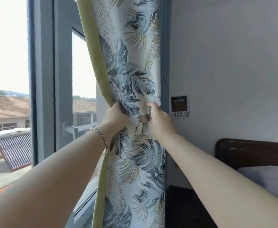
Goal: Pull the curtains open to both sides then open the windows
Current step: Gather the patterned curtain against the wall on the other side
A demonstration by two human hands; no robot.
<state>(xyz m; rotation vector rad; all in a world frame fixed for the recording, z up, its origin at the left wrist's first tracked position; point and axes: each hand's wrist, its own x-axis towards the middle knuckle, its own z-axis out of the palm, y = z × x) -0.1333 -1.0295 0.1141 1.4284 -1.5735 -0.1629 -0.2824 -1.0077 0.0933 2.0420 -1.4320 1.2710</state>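
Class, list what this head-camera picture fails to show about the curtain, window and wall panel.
- Curtain top and rail: cut off by the upper edge.
- Left hand and right hand fingertips: buried in the fabric.
- Wall panel labels: too small.
- Window handle: blurred, position unclear.

A white wall (233,63) fills the right side. A small control panel (179,106) is set into it, with a dark screen above a row of buttons. Lower right stands a dark wooden headboard (250,153), and a white pillow (269,180) lies against its base. Below the panel, a dark piece of furniture (184,208) sits beside the bed. Outside, tiled roofs (6,104) stretch under a bright sky (6,46), with low hills (2,92) behind. A solar water heater (13,145) with slanted tubes stands on a nearby rooftop.
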